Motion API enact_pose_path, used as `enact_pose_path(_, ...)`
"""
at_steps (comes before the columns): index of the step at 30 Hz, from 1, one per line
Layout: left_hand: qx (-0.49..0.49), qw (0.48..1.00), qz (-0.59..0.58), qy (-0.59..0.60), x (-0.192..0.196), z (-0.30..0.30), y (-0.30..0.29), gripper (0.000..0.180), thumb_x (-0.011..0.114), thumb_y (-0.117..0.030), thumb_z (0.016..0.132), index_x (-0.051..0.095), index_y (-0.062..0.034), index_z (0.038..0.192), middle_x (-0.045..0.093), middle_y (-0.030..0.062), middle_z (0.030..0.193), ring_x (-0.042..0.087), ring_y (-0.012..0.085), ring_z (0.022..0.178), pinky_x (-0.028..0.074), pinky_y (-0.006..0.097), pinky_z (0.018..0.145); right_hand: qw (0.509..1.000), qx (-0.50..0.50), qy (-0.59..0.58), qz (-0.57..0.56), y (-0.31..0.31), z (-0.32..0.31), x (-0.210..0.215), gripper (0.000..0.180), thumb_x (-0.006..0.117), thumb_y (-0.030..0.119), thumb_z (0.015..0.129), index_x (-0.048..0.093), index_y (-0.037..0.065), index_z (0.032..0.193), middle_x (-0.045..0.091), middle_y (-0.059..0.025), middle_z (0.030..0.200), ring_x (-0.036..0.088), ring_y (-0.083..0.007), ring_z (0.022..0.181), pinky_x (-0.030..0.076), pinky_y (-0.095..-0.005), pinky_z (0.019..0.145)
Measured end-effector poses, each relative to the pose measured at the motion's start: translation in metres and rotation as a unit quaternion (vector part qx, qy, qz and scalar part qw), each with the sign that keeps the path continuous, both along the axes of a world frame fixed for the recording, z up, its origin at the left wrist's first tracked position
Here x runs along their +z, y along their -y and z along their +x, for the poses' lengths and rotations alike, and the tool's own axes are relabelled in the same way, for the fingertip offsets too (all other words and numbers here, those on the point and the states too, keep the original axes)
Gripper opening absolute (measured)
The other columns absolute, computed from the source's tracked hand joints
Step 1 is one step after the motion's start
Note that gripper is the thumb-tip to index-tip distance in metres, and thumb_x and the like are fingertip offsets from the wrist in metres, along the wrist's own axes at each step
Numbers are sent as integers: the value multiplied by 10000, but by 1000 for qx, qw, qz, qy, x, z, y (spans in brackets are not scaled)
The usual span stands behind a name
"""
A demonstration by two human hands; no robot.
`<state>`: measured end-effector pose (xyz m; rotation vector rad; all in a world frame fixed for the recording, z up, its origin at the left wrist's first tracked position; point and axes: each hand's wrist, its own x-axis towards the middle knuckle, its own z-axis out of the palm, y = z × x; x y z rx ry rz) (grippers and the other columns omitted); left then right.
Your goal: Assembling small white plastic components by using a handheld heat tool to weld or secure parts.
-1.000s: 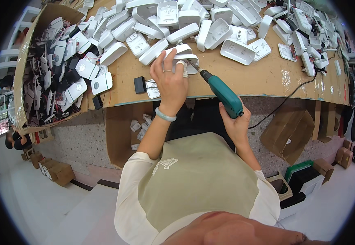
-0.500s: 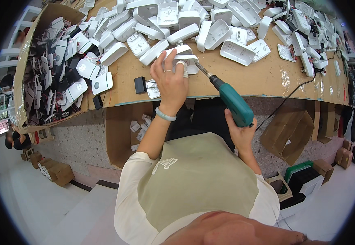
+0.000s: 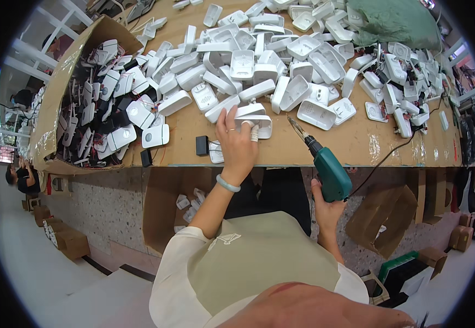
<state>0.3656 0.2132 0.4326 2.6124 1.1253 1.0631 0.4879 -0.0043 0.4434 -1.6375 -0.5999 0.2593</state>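
My left hand [image 3: 236,147] is closed on a white plastic housing [image 3: 266,129] near the table's front edge; its fingers reach over the top, and part of the housing is hidden under them. A pale bracelet circles that wrist. My right hand [image 3: 327,213] grips a green corded electric screwdriver [image 3: 333,174] by its lower end. The screwdriver's bit points up and left, apart from the housing, over bare cardboard. Left of my left hand lie a small black box [image 3: 202,145] and a white plate [image 3: 216,154], partly hidden by the wrist.
A heap of white housings [image 3: 243,64] spreads over the far side of the table. At the left stands a cardboard box [image 3: 57,115] full of white covers with wires and black parts. More wired parts [image 3: 398,95] lie at the right, near a black cord [image 3: 393,150].
The screwdriver's bit has moved off the housing, to the right. My left hand keeps its hold. The view has tilted up, showing more of the table's far side.
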Motion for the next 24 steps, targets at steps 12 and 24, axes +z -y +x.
enact_pose_path(12, 26, 992, -107, 67, -11, -12, 4, 225, 668, 4, 815, 599, 84, 1013, 434, 324, 1322, 452, 464, 1164, 390, 547, 1014, 1000, -7, -14, 7, 2, -3, 5, 192, 809, 53, 854, 715, -18, 1006, 733, -43, 926, 670, -97, 827, 526, -258, 759)
enact_pose_path(24, 44, 994, -99, -10, -2, -30, 18, 322, 692, -42, 834, 532, 77, 1086, 520, 287, 1176, 523, 455, 1068, 434, 508, 948, 1000, 11, -7, 12, 9, -5, 0, 278, 789, 36, 866, 683, -17, 1117, 709, -36, 968, 647, -94, 842, 523, -247, 755)
